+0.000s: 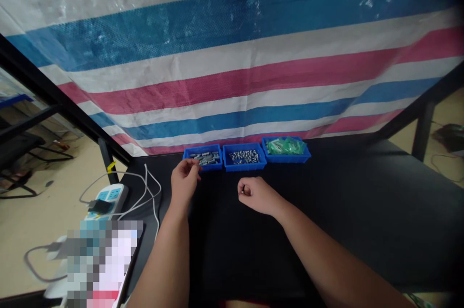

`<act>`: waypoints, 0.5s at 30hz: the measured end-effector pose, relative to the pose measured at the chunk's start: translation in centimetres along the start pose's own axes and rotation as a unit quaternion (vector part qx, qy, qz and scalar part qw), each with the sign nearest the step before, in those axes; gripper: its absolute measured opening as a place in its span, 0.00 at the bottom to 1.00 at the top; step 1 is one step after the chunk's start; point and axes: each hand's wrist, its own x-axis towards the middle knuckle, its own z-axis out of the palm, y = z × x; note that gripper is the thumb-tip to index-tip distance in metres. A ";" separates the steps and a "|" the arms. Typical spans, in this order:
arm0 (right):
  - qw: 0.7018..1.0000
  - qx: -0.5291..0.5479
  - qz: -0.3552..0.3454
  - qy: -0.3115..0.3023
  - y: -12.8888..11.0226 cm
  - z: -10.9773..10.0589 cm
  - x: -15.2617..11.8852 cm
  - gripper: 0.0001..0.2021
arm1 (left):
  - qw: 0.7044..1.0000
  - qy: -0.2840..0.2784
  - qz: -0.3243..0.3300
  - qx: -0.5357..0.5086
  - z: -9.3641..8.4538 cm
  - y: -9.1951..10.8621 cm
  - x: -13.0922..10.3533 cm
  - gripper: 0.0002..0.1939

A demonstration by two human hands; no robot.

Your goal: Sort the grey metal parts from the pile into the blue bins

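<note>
My left hand [184, 180] is at the front left corner of the left blue bin [212, 168], fingers curled and thumb closed towards them. What its fingertips hold, if anything, is too small to make out. Grey metal cylinders [207, 157] lie in that bin. My right hand [259, 194] is closed above the black table, in front of the middle blue bin [245, 167]. A tiny bright spot shows inside its curled fingers, but its kind is not clear. Several small shiny metal fittings [245, 156] fill the middle bin.
A third blue bin [288, 158] holds green plastic packets [286, 145]. At left on the black table [348, 201] are a power strip [115, 193], loose white cables [145, 191] and a blurred-out screen [112, 264]. A striped tarp [232, 76] hangs behind the bins.
</note>
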 end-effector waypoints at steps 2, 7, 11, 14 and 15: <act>0.997 0.074 -0.008 0.012 -0.1 0.5 0.4 0.05 | 1.000 0.030 0.002 -0.008 -0.2 0.0 0.1 0.09; 0.911 0.403 -0.077 0.028 -1.3 1.6 1.3 0.20 | 0.993 0.076 0.008 -0.085 -0.4 0.4 0.2 0.09; 0.892 0.441 -0.094 0.005 -1.5 1.7 1.2 0.31 | 0.993 0.066 0.013 -0.102 -0.4 0.2 0.4 0.09; 0.919 0.381 -0.097 0.025 -0.8 1.5 1.1 0.19 | 0.996 0.067 0.054 -0.007 -0.6 -0.2 0.5 0.08; 0.932 0.347 -0.100 0.037 -0.5 1.4 1.1 0.15 | 0.993 0.074 0.075 0.044 -0.8 -0.4 0.6 0.07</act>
